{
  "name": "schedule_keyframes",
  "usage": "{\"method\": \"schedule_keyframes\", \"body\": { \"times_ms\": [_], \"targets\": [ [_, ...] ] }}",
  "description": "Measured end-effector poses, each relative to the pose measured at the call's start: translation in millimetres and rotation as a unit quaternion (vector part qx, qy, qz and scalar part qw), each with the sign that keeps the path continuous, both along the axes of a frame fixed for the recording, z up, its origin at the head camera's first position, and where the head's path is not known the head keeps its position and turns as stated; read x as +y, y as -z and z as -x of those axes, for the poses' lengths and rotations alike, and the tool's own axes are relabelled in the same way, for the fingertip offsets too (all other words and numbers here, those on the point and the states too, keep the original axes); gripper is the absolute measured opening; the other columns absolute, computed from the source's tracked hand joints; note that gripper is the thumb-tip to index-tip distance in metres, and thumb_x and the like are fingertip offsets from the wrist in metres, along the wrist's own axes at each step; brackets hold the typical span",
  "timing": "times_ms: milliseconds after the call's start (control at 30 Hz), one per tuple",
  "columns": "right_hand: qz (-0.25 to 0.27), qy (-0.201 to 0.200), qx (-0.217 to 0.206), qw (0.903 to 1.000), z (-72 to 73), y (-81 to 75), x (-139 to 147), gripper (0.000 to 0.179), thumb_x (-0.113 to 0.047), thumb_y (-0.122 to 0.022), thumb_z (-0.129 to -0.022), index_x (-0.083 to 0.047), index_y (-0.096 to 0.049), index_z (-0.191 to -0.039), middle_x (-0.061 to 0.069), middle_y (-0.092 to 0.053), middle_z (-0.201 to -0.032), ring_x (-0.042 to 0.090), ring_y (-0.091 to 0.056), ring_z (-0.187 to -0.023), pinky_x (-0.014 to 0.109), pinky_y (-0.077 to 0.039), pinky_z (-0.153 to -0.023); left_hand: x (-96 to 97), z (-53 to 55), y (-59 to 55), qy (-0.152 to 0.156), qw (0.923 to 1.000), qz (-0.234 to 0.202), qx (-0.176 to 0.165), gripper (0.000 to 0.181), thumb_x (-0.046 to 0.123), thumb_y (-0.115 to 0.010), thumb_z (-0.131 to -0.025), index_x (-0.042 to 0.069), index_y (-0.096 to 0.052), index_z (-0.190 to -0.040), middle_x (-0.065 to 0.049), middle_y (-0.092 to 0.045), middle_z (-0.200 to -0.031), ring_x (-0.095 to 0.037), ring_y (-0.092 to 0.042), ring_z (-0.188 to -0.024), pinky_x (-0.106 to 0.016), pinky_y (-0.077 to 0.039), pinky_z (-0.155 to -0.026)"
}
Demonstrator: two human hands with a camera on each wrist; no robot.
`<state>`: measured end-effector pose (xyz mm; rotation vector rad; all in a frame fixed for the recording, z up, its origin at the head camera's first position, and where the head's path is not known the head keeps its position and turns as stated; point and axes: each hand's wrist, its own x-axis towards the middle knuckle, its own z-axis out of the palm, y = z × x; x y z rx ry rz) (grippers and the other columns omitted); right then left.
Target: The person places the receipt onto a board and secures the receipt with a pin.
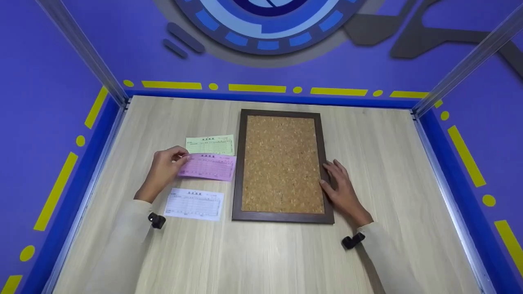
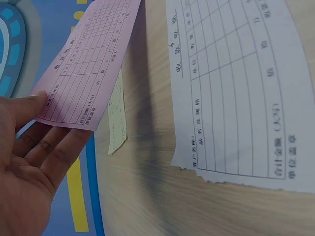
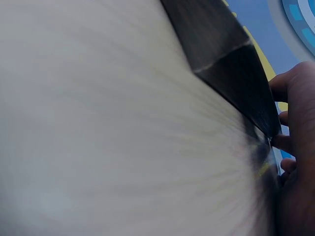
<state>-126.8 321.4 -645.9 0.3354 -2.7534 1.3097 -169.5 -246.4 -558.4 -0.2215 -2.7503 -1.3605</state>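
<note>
My left hand point(image 1: 165, 163) pinches a pink receipt slip point(image 1: 208, 166) by its left end, thumb on top and fingers beneath. In the left wrist view the pink slip point(image 2: 83, 69) is lifted off the table and tilted. Behind it lies a green slip point(image 1: 210, 144), its lower part covered. A white slip point(image 1: 194, 205) with a printed grid lies nearer the front. To the right is a cork board point(image 1: 282, 163) in a dark brown frame point(image 1: 282, 217). My right hand point(image 1: 343, 192) rests against the frame's right side, fingers loosely bent, thumb on the frame.
Everything lies on a pale wood-grain table point(image 1: 261, 257). Blue panels with yellow dashes point(image 1: 257, 88) enclose the back and sides, with metal posts point(image 1: 88, 53) at the corners. A small black camera point(image 1: 157, 220) sits on each wrist.
</note>
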Motion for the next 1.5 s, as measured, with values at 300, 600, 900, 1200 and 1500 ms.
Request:
{"method": "schedule_keyframes", "body": {
  "times_ms": [300,600,900,1200,1500],
  "targets": [
    [0.002,0.002,-0.004,1.0000,-1.7,0.3,0.4,0.058,-0.017,-0.073,-0.108,-0.003,-0.054,-0.160,0.021,-0.042,-0.171,0.041,-0.022,-0.166,0.068,-0.021,-0.131,2.4,0.1,-2.8,0.000,1.0000,0.002,0.005,0.010,-0.001,-0.072,-0.105,-0.002,-0.078,-0.113,-0.016,-0.080,-0.111,-0.029,-0.074,-0.105,-0.032,-0.056,-0.093],
    [0.000,0.004,-0.009,1.0000,-2.5,1.4,0.7,0.058,-0.016,-0.073,-0.108,-0.004,-0.053,-0.161,0.021,-0.042,-0.171,0.040,-0.022,-0.167,0.068,-0.021,-0.131,4.3,0.0,-4.2,0.003,0.9999,-0.012,0.009,0.009,-0.002,-0.073,-0.104,-0.003,-0.077,-0.111,-0.018,-0.080,-0.112,-0.031,-0.076,-0.109,-0.050,-0.060,-0.100],
    [0.004,0.003,-0.005,1.0000,0.1,0.5,0.1,0.057,-0.014,-0.073,-0.107,-0.004,-0.054,-0.160,0.019,-0.045,-0.170,0.039,-0.023,-0.166,0.066,-0.021,-0.131,6.3,-0.2,-7.9,-0.004,0.9998,-0.014,0.011,0.010,-0.003,-0.073,-0.103,-0.004,-0.077,-0.112,-0.018,-0.080,-0.112,-0.033,-0.077,-0.109,-0.051,-0.060,-0.100],
    [0.005,-0.001,0.012,0.9999,1.9,0.3,0.0,0.057,-0.012,-0.074,-0.106,-0.003,-0.056,-0.159,0.020,-0.047,-0.169,0.040,-0.026,-0.165,0.067,-0.022,-0.130,8.2,-0.6,-12.8,-0.003,0.9998,-0.017,0.014,0.011,-0.004,-0.073,-0.103,-0.004,-0.077,-0.113,-0.020,-0.080,-0.112,-0.034,-0.077,-0.109,-0.050,-0.060,-0.100],
    [0.011,0.004,-0.006,0.9999,0.9,-1.5,0.0,0.056,-0.015,-0.073,-0.107,-0.003,-0.055,-0.160,0.020,-0.045,-0.170,0.039,-0.024,-0.166,0.067,-0.021,-0.131,11.4,-0.6,-15.6,0.001,0.9996,-0.020,0.017,0.009,-0.002,-0.073,-0.103,-0.002,-0.078,-0.111,-0.016,-0.080,-0.110,-0.029,-0.077,-0.106,-0.046,-0.060,-0.099]
  ]
}}
